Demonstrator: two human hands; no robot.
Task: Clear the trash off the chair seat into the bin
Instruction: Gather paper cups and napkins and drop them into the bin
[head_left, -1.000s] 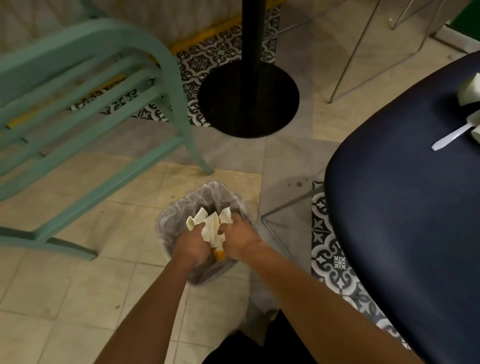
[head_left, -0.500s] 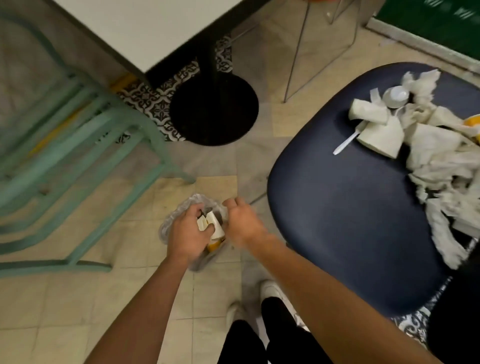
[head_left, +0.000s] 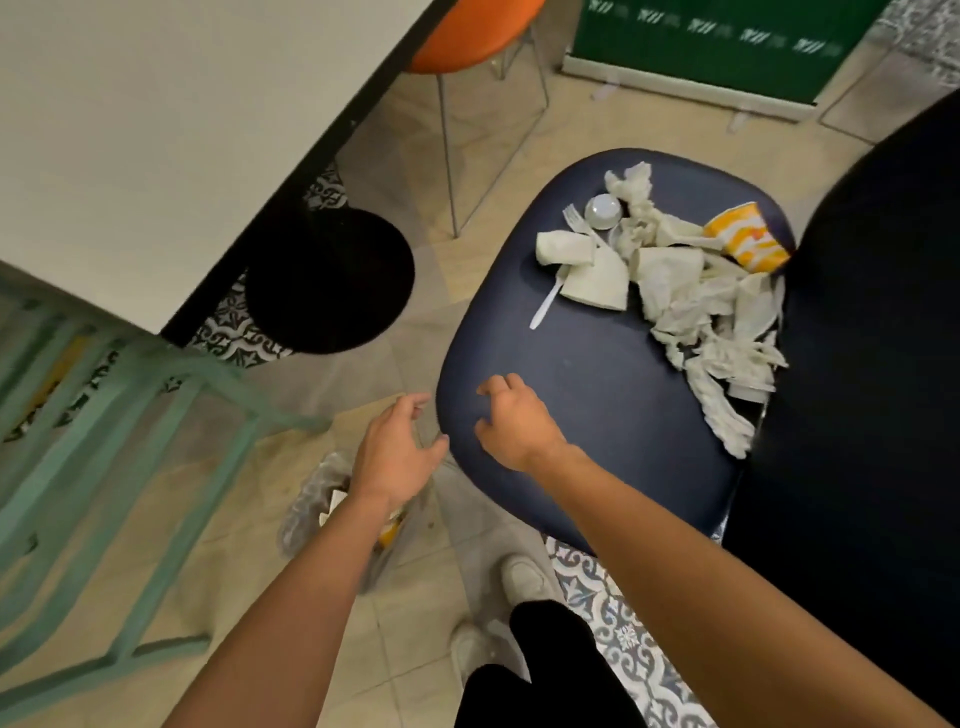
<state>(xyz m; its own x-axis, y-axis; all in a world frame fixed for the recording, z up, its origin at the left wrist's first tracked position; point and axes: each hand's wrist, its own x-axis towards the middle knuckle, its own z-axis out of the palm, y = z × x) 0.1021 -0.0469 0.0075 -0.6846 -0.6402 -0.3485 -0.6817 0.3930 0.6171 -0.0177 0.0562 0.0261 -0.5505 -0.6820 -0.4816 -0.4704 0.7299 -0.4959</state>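
Trash (head_left: 670, 280), head view: heaped on the chair seat (head_left: 587, 426), well beyond the right hand (head_left: 514, 423); bin (head_left: 306, 512) sits under the left hand (head_left: 395, 452). Both hands empty, fingers relaxed; judged step: reach, then gather and grip. Count: one striped cup (head_left: 748, 239), one fork (head_left: 578, 220), one other utensil (head_left: 545, 304), one round lid (head_left: 602, 210); napkins (head_left: 727, 358) uncountable.

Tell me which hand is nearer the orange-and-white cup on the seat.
Right. The right hand is over the front of the seat, short of the cup; the left hand is off the seat.
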